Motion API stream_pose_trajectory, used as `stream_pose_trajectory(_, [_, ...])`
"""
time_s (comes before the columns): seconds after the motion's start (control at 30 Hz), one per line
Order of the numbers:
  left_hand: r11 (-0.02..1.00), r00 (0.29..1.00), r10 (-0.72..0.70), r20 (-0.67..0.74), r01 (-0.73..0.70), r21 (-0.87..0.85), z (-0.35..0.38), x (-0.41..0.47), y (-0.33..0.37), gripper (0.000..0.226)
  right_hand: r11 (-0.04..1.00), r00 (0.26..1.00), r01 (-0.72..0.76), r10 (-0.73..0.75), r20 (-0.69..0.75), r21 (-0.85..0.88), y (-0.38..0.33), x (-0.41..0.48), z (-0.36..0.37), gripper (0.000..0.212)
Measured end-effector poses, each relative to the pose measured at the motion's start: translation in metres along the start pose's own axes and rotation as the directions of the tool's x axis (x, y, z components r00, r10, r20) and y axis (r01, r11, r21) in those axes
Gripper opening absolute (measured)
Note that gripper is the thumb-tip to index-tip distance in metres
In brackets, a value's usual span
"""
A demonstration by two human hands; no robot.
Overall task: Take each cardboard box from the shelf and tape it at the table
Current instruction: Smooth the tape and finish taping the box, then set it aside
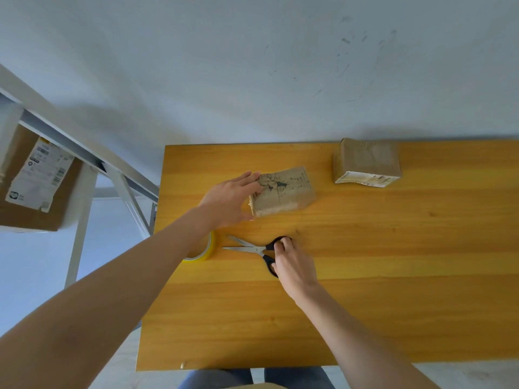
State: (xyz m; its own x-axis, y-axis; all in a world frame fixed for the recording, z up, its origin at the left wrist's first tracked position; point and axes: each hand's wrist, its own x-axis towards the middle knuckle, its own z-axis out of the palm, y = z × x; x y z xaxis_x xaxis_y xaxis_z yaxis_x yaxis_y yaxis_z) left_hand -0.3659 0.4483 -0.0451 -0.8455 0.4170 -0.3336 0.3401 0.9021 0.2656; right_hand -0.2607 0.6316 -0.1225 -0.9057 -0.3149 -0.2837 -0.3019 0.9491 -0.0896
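A small worn cardboard box (283, 190) with black marks on its top lies on the yellow wooden table (365, 276). My left hand (230, 197) holds the box's left end, fingers over the top and thumb at the near side. My right hand (292, 262) rests on the black handles of the scissors (252, 248), fingers curled over them; the blades point left and lie on the table. A roll of yellow tape (206, 251) sits half hidden under my left forearm. A second, taped cardboard box (366, 162) stands at the table's back edge.
A white metal shelf (84, 153) stands left of the table and carries a large cardboard box (31, 178) with a white label. A pale wall runs behind the table. My legs show below the table's near edge.
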Motion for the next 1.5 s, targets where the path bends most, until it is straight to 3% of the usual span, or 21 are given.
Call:
stream_pose_trajectory(0.13, [0.997, 1.000, 0.019, -0.018, -0.020, -0.070, 0.001, -0.007, -0.006, 0.059, 0.993, 0.988, 0.085, -0.074, -0.137, 0.078, 0.006, -0.005, -0.005, 0.041])
stream_pose_trajectory(0.23, [0.990, 0.999, 0.010, -0.052, -0.017, -0.142, 0.001, -0.010, -0.003, 0.048, 0.985, 0.916, 0.162, -0.126, -0.380, 0.064, 0.018, -0.002, -0.017, 0.017])
stream_pose_trajectory(0.4, [0.995, 0.998, -0.016, -0.064, 0.009, -0.103, 0.003, -0.006, 0.006, 0.050, 0.988, 0.784, 0.151, -0.097, -0.613, 0.037, 0.038, 0.029, -0.051, 0.034])
stream_pose_trajectory(0.47, [0.997, 0.997, -0.016, -0.079, 0.010, -0.076, 0.005, -0.004, 0.007, 0.049, 0.989, 0.826, 0.148, -0.132, -0.548, -0.014, 0.048, 0.045, -0.061, 0.049])
stream_pose_trajectory(0.53, [0.998, 0.996, -0.007, -0.087, 0.002, -0.062, 0.008, -0.004, 0.006, 0.048, 0.975, 0.892, 0.217, -0.219, -0.395, -0.051, 0.058, 0.062, -0.064, 0.063])
stream_pose_trajectory(0.63, [0.998, 0.992, 0.010, -0.129, -0.018, -0.066, 0.014, -0.003, 0.002, 0.048, 0.941, 0.910, 0.320, -0.337, -0.242, -0.108, 0.066, 0.078, -0.060, 0.074])
stream_pose_trajectory(0.93, [0.996, 0.971, -0.011, -0.238, -0.011, -0.090, 0.021, 0.007, 0.006, 0.053, 0.910, 0.837, 0.396, -0.413, -0.360, -0.123, 0.073, 0.091, -0.053, 0.070])
stream_pose_trajectory(1.17, [0.962, 0.971, -0.130, -0.200, 0.075, -0.263, 0.027, 0.018, 0.012, 0.098, 0.907, 0.825, 0.383, -0.421, -0.376, -0.173, 0.072, 0.092, -0.057, 0.074])
stream_pose_trajectory(1.3, [0.967, 0.976, -0.157, -0.150, 0.121, -0.225, 0.028, 0.022, 0.012, 0.089, 0.924, 0.855, 0.331, -0.380, -0.354, -0.191, 0.059, 0.098, -0.065, 0.086])
stream_pose_trajectory(1.5, [0.932, 0.980, -0.168, -0.110, 0.121, -0.341, 0.031, 0.030, 0.016, 0.080, 0.928, 0.893, 0.325, -0.364, -0.264, -0.182, 0.047, 0.105, -0.069, 0.093])
